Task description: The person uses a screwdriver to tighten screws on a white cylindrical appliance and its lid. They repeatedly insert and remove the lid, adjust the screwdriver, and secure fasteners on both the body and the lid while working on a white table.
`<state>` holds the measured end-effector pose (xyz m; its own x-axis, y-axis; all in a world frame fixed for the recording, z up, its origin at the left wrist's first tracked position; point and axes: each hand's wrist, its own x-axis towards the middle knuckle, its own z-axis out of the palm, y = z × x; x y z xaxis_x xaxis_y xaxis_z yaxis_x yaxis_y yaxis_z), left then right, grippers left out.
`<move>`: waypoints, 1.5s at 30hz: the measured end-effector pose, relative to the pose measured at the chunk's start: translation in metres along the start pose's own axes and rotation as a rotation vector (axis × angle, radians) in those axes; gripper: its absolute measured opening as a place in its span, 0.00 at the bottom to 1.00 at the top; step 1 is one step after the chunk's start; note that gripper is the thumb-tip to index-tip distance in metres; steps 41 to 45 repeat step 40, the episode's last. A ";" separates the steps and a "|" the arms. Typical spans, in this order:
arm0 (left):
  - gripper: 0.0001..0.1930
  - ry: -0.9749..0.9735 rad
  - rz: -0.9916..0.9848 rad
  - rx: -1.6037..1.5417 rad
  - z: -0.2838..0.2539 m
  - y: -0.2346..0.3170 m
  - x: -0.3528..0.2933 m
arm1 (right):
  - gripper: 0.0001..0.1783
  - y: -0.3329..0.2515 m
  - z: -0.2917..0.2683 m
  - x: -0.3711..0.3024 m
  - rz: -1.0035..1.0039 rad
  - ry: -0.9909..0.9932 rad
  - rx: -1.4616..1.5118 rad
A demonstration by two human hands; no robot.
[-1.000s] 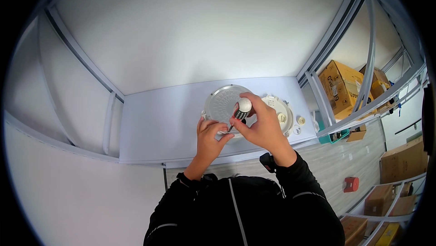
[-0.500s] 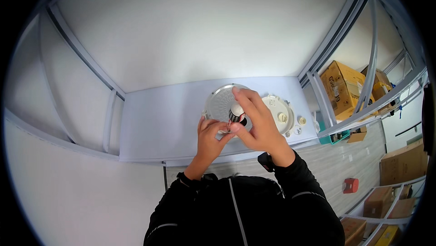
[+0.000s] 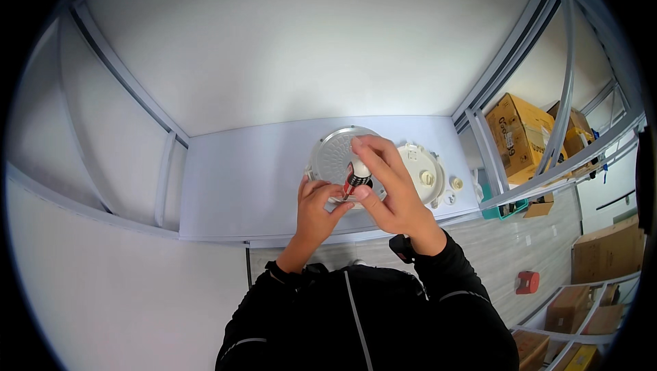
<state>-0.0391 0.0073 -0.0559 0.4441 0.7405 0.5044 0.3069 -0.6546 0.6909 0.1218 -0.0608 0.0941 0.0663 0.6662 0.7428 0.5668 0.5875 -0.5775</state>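
Observation:
A short tool that looks like a screwdriver [image 3: 357, 175], with a white-ended, black-patterned handle and some red lower down, stands tilted over a round metallic disc [image 3: 335, 148]. At its lower end, my left hand [image 3: 317, 210] is closed, thumb and fingers pinched together; its tip is hidden there. My right hand [image 3: 395, 196] is around the handle's right side with thumb and index finger spread apart; no finger visibly wraps the handle. Beside the disc lies a white round housing [image 3: 413, 153] with a cream round fitting [image 3: 426, 178] on it, partly behind my right hand.
A loose cream piece [image 3: 456, 183] and a small clear round piece [image 3: 449, 198] lie on the right of the white table [image 3: 226, 186]. Metal frames stand at both sides. Cardboard boxes [image 3: 523, 138], a teal crate [image 3: 505, 209] and a red stool [image 3: 527, 282] are off to the right.
My right thumb has shifted slightly right, off the screwdriver, and more of its handle and red part shows. My left hand keeps its place at the lower end.

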 end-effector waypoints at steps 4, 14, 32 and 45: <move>0.20 -0.016 -0.009 -0.008 -0.002 0.003 0.001 | 0.30 0.005 -0.012 -0.004 0.028 -0.108 -0.006; 0.21 -0.040 -0.004 -0.051 -0.005 0.001 0.004 | 0.31 -0.003 -0.010 0.002 0.011 -0.018 0.052; 0.21 -0.102 -0.007 -0.082 -0.014 0.001 0.005 | 0.38 0.002 -0.015 -0.001 0.102 -0.176 0.124; 0.24 -0.169 -0.045 -0.085 -0.012 -0.007 0.002 | 0.43 0.010 -0.012 -0.011 0.115 -0.103 -0.095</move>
